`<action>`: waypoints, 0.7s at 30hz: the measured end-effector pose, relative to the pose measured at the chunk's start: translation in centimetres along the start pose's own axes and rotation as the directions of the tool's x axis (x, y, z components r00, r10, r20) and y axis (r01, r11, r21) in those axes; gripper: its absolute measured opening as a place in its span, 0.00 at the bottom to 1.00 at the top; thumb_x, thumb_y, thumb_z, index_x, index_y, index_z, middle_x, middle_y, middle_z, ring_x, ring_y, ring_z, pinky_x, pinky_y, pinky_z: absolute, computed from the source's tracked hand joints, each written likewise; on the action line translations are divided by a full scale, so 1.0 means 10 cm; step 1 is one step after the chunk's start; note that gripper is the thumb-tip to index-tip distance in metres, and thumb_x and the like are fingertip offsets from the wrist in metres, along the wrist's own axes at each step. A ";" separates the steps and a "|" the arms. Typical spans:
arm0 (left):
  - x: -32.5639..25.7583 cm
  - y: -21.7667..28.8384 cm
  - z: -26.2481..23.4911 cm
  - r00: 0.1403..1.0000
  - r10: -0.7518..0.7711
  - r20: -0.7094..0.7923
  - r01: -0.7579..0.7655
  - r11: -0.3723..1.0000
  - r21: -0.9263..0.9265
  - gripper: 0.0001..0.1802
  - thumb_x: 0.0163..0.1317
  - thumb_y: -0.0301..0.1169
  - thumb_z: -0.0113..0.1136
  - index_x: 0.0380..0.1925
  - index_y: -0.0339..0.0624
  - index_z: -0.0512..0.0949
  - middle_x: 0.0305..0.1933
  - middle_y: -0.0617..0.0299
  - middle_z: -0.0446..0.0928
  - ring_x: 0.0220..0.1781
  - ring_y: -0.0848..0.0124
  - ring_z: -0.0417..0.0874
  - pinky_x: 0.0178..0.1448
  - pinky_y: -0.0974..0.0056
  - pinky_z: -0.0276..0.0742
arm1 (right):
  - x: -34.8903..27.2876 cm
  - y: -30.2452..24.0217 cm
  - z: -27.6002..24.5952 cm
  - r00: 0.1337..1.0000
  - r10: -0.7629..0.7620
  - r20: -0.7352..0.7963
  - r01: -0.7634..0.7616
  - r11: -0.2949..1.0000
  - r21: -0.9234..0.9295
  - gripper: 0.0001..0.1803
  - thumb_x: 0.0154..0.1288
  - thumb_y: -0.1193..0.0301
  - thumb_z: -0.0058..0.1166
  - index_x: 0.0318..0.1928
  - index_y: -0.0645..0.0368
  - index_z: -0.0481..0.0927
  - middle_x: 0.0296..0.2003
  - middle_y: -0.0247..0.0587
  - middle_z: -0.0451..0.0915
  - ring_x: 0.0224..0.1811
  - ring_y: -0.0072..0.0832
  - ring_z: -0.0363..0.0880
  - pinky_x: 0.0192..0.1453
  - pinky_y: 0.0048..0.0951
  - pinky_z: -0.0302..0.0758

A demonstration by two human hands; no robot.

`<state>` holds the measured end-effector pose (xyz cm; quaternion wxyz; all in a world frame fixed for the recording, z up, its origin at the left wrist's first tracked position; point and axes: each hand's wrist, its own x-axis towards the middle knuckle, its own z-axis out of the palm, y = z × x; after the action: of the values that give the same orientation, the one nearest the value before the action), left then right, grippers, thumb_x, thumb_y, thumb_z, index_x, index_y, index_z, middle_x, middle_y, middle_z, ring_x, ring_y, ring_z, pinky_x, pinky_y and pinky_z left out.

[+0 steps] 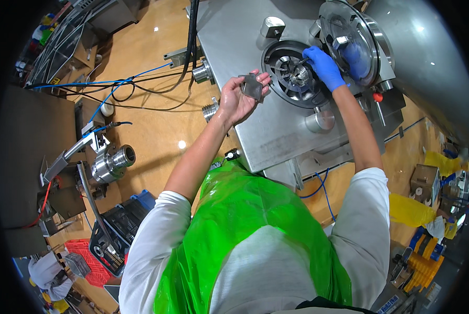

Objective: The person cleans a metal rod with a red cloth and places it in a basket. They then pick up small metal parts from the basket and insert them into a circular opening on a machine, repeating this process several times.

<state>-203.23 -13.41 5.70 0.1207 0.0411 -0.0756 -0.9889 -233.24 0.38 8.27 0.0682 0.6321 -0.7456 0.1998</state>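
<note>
My bare left hand (234,102) is palm up beside the machine's round opening, its fingers partly curled. Small dark grey flat plates (252,87) rest across its palm and fingers, held there by the hand. In a blue glove, my right hand (324,68) reaches in from the right over the opening's rim. Its fingertips are pinched together above a slotted metal rotor (299,76) with radial vanes. A small dark piece shows at those fingertips, too hidden to name. Around the rotor runs a dark ring (268,60) set in the steel housing (226,34).
A hinged round cover (348,44) stands open at the right of the opening. Steel knobs (319,120) stick up around it. A red-tipped lever (378,99) is at the right. Black and blue hoses cross the tan floor at left, near a tool case (122,225) and red crate (90,261).
</note>
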 end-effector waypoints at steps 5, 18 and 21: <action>-0.02 0.00 0.02 1.000 -0.001 -0.010 0.001 1.000 -0.017 0.29 0.64 0.32 0.36 0.65 0.31 0.53 0.69 0.36 0.56 0.72 0.46 0.59 0.74 0.47 0.60 | 0.10 0.04 0.05 0.987 0.129 0.098 -0.143 0.978 0.152 0.10 0.64 0.69 0.45 0.42 0.54 0.78 0.38 0.45 0.77 0.40 0.41 0.77 0.47 0.35 0.73; -0.02 -0.02 -0.02 1.000 0.011 -0.020 -0.011 1.000 -0.028 0.24 0.70 0.32 0.35 0.63 0.33 0.56 0.66 0.36 0.61 0.68 0.44 0.65 0.70 0.48 0.67 | 0.56 -0.21 -0.21 0.888 0.278 0.366 -0.220 0.956 -0.191 0.09 0.47 0.77 0.63 0.32 0.56 0.80 0.32 0.46 0.79 0.38 0.45 0.79 0.42 0.40 0.75; 0.00 -0.02 -0.02 1.000 0.002 -0.012 -0.002 1.000 -0.006 0.25 0.70 0.33 0.35 0.64 0.33 0.55 0.69 0.37 0.58 0.71 0.45 0.60 0.74 0.47 0.60 | 0.49 0.00 -0.16 0.917 0.266 0.298 -0.193 0.948 -0.251 0.07 0.48 0.72 0.59 0.31 0.55 0.80 0.33 0.49 0.81 0.37 0.47 0.79 0.39 0.43 0.75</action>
<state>-203.25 -13.25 5.48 0.1223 0.0466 -0.0718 -0.9888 -234.43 -3.46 11.45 -0.0122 0.5529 -0.8330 0.0160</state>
